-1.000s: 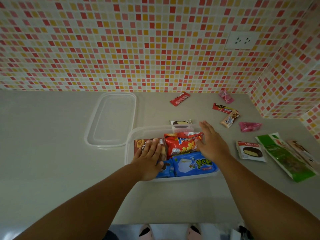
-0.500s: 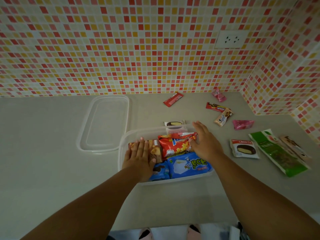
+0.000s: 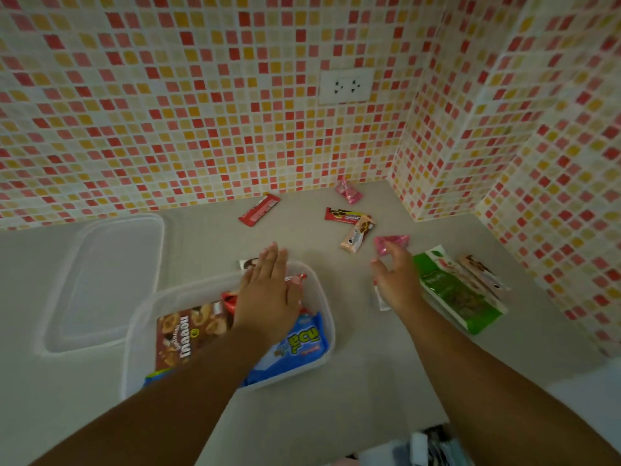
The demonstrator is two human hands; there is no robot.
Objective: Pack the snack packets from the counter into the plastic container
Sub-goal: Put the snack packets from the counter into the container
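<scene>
The clear plastic container (image 3: 324,307) sits on the counter near me, holding a brown cookie packet (image 3: 188,334), a blue packet (image 3: 299,344) and a red packet (image 3: 228,302). My left hand (image 3: 268,294) lies flat, fingers together, on the red packet at the container's far side. My right hand (image 3: 398,280) hovers open over a small white packet (image 3: 381,297) to the right of the container, fingers spread and holding nothing. A pink packet (image 3: 395,242) lies just beyond its fingertips. A green packet (image 3: 457,294) lies right of that hand.
The container's clear lid (image 3: 107,280) lies to the left. Loose packets lie farther back: a red bar (image 3: 258,210), a red cookie packet (image 3: 342,215), a beige packet (image 3: 358,235), a pink one (image 3: 349,191) by the tiled wall. A tiled corner juts out at right.
My right hand left the container and moved right over the small white packet. My left hand slid from the brown packet onto the red one. The view shifted right.
</scene>
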